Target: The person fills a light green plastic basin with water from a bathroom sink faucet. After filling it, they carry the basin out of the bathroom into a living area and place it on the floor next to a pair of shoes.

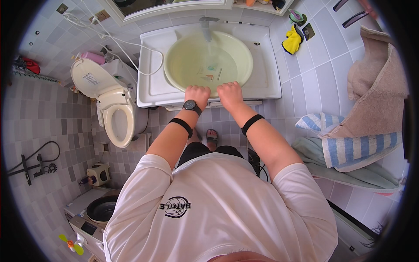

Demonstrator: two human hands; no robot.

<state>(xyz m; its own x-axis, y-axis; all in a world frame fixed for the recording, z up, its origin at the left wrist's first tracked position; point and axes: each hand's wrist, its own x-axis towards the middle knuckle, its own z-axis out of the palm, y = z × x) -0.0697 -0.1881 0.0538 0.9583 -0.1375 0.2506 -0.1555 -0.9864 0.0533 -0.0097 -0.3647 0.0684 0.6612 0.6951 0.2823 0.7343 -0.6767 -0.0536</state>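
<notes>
Left hand (197, 94) and right hand (230, 93) clasp the round pale-yellow basin (242, 63); a grey metal faucet (206, 29) overhangs its far rim.

T-shirt (244, 196): white, short sleeves (152, 172) with plain hems; black circular emblem (176, 207) with lettering, left front. Wristwatch (190, 105): 1, left, round black face, dark strap. Armbands (252, 124): 2, black, narrow, 1 left, 1 right. Shorts (197, 152): black, partly covered. Sandals (212, 138): grey, open-toed, 1 plainly visible.
</notes>
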